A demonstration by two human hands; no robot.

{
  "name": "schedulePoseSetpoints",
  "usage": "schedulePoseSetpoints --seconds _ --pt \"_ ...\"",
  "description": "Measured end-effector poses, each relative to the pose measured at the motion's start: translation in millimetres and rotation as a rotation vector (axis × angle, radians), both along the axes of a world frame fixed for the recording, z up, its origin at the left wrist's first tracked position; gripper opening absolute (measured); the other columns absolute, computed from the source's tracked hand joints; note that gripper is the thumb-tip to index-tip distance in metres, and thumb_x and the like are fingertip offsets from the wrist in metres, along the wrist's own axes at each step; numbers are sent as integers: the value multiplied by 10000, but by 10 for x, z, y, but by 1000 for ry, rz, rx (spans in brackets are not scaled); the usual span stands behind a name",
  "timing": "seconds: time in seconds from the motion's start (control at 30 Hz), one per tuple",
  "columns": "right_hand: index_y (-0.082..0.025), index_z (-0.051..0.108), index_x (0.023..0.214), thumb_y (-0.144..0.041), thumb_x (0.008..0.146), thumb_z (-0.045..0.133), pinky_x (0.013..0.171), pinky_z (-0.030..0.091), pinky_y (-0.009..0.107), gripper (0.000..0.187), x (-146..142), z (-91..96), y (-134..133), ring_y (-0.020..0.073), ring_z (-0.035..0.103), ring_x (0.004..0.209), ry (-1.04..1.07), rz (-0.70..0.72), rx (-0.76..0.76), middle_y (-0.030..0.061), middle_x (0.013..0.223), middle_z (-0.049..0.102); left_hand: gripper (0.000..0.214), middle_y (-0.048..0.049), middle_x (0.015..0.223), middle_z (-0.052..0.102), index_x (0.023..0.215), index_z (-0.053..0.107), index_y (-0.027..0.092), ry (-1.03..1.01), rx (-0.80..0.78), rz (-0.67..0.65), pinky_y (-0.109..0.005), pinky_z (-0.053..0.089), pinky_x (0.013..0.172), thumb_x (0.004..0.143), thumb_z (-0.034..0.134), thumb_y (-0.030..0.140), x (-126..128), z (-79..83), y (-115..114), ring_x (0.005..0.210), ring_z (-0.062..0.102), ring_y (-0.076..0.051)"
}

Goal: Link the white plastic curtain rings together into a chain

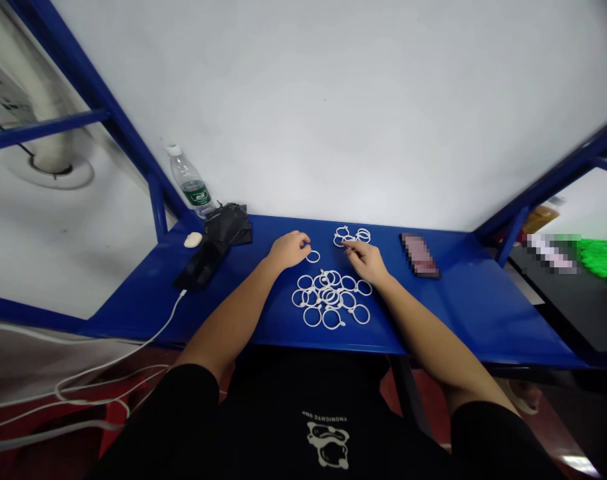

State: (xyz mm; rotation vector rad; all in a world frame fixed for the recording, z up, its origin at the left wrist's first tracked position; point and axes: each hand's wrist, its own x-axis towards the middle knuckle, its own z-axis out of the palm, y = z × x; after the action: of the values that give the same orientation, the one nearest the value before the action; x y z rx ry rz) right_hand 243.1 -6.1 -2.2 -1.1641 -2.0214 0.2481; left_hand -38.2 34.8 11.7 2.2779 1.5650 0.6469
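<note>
My left hand point(289, 249) is curled above the blue table, its fingertips closed on a thin white ring point(313, 257). My right hand point(367, 260) reaches over the table, index finger stretched forward and thumb a little apart from it. Its fingertips are at the near edge of a small group of white rings point(363, 235) close to the wall; nothing shows between them. Between my forearms, nearer to me, lies a loose pile of several white rings point(332, 320), many overlapping. Small tabs stick out from some of them.
On the blue table point(278, 320), a phone point(420, 255) lies to the right. At the left are a plastic bottle point(196, 190), a black pouch point(229, 224), a dark device point(202, 265) with a white cable point(168, 320), and a small pale object point(193, 240). A white wall point(333, 120) rises behind.
</note>
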Motion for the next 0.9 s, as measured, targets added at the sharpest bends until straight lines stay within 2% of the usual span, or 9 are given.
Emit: schedulePoseSetpoints --seconds 0.1,0.17,0.3,0.47,0.6,0.7,0.8,0.9 --pt "-253 792 1236 -235 991 543 870 589 367 350 18 -14 18 232 762 923 0 16 6 59 993 817 100 -49 969 753 943 776 227 85 -71 -11 -316 512 793 921 710 299 2 -45 21 898 690 -222" --pt "-250 793 1231 -226 984 542 866 588 362 353 21 -18 22 227 761 912 -7 15 8 55 981 814 95 -49 979 754 909 755 224 78 -52 -46 -307 505 788 937 697 293 17 -84 26 895 691 -215" --pt "-224 809 1173 -203 955 527 852 584 349 357 17 -8 17 222 760 896 -17 22 13 56 959 810 126 -44 978 761 976 731 219 -35 13 -93 -296 503 797 1000 634 295 55 -143 20 872 694 -197" --pt "-225 830 1006 -167 901 515 861 586 346 337 29 25 -9 220 758 871 -22 18 14 47 943 814 130 -16 900 766 1015 731 221 -168 -18 -144 -278 497 753 1010 651 324 97 -197 26 777 684 -167" --pt "-238 805 880 -161 910 496 873 577 346 319 40 73 -40 222 749 875 -40 -37 11 45 913 802 145 -22 952 757 1060 739 208 -283 92 -136 -263 513 750 938 746 284 134 -236 29 774 670 -145" --pt "-241 758 801 -143 909 472 866 569 342 321 39 91 -49 221 731 866 -52 -59 25 49 877 775 124 -25 960 753 1021 756 207 -319 183 -134 -257 523 758 906 776 250 160 -248 12 775 662 -137" --pt "-245 765 907 -140 939 448 883 576 353 335 35 78 -39 230 726 914 -23 -71 78 59 928 769 87 -29 947 770 1003 774 205 -301 193 -140 -259 527 757 934 757 256 187 -248 -15 740 659 -131" --pt "-237 743 1229 -173 1011 439 953 585 390 380 43 56 -7 253 731 1058 16 -109 140 92 1147 785 126 -31 960 793 1068 790 205 -270 161 -167 -265 535 776 967 725 247 211 -240 -38 741 678 -134"
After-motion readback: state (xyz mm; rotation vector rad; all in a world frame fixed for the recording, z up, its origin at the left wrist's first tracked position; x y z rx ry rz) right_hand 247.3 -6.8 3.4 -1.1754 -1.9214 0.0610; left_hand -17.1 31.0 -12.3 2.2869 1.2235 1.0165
